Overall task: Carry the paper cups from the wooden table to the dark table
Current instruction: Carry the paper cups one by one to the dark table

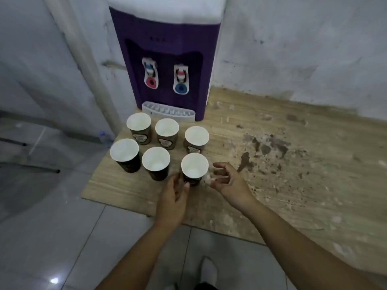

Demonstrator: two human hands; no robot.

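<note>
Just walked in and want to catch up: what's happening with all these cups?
A person is reaching for the nearest paper cup on the wooden table. Their left hand touches its base and their right hand hovers open beside it. All six cups stand upright in two rows before the water dispenser; none is lifted yet.

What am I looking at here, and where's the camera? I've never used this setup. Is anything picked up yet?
There is no machine: one camera sits on a person's head, looking down at their own bare hands. Six paper cups, open side up, stand in two rows on the wooden table, in front of a purple water dispenser. The left hand touches the base of the nearest cup; whether its fingers grip it, I cannot tell. The right hand hovers open beside that cup. No cup looks lifted. The dark table is out of view.
</note>
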